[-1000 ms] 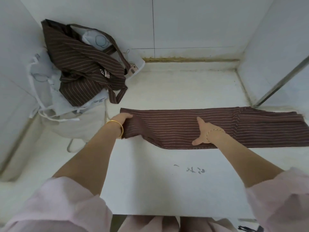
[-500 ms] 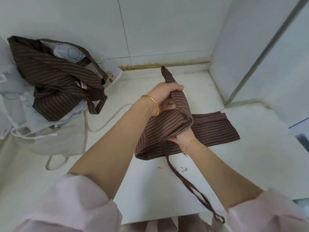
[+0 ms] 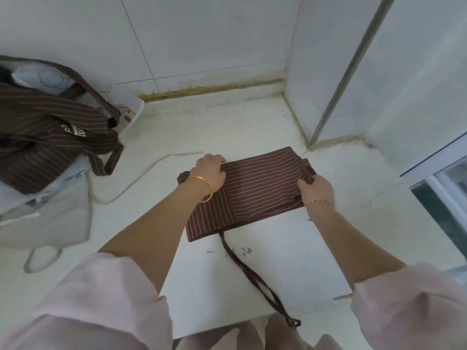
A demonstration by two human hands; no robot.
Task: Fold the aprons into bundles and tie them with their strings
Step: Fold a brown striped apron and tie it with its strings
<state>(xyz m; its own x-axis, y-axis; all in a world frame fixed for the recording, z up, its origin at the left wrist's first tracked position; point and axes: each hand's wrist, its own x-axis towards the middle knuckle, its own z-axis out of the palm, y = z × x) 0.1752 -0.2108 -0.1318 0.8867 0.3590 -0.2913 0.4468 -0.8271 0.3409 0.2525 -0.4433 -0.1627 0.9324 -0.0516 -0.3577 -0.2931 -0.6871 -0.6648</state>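
A brown apron with thin pale stripes (image 3: 255,188) lies folded into a short flat rectangle on the white counter (image 3: 278,274). My left hand (image 3: 211,170) grips its far left edge, fingers curled over the cloth. My right hand (image 3: 316,189) pinches the right end, where the layers bunch. The apron's brown strings (image 3: 252,271) trail from its near edge toward me and hang over the counter's front edge.
A heap of more brown striped aprons (image 3: 50,132) sits at the left on pale cloth aprons (image 3: 45,218), with a light string (image 3: 141,175) running across the counter. Tiled walls close the back and right; a window frame (image 3: 439,188) stands at the right.
The long strip of apron has been folded over itself: my left hand lifted the left end up and carried it right, and the cloth now lies flat as a short rectangle.
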